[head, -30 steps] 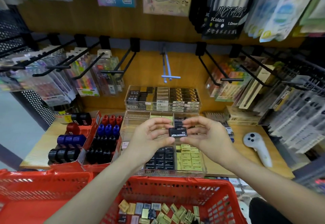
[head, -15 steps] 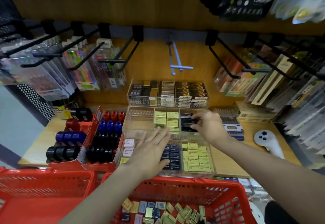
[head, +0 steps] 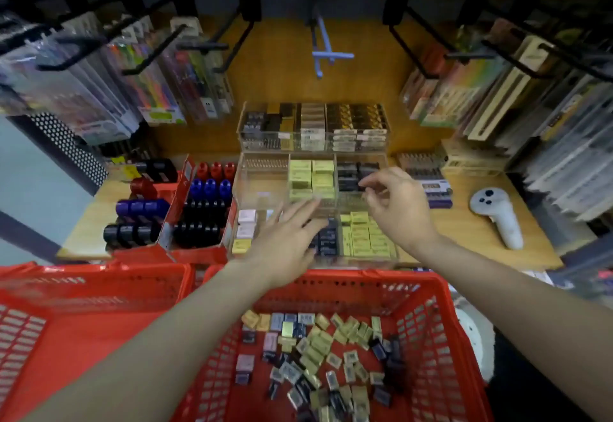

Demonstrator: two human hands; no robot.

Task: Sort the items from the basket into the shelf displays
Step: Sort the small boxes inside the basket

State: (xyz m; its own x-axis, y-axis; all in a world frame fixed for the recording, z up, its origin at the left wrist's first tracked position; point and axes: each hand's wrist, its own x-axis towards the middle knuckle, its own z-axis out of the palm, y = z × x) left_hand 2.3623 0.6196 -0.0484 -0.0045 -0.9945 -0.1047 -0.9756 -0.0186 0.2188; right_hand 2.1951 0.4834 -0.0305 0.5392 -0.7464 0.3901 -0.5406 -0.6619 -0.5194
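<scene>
Over the clear shelf trays (head: 262,186), the left hand (head: 285,242) lies flat with straight spread fingers, holding nothing, the right hand (head: 398,212) hangs loosely curled and empty beside the dark boxes (head: 356,173), while small boxed items (head: 318,352) lie scattered in the red basket (head: 428,325) below.

A wooden shelf (head: 471,239) across mid-frame carries clear trays (head: 262,186) centrally, red marker boxes (head: 172,219) left, a white controller (head: 497,214) right.
</scene>
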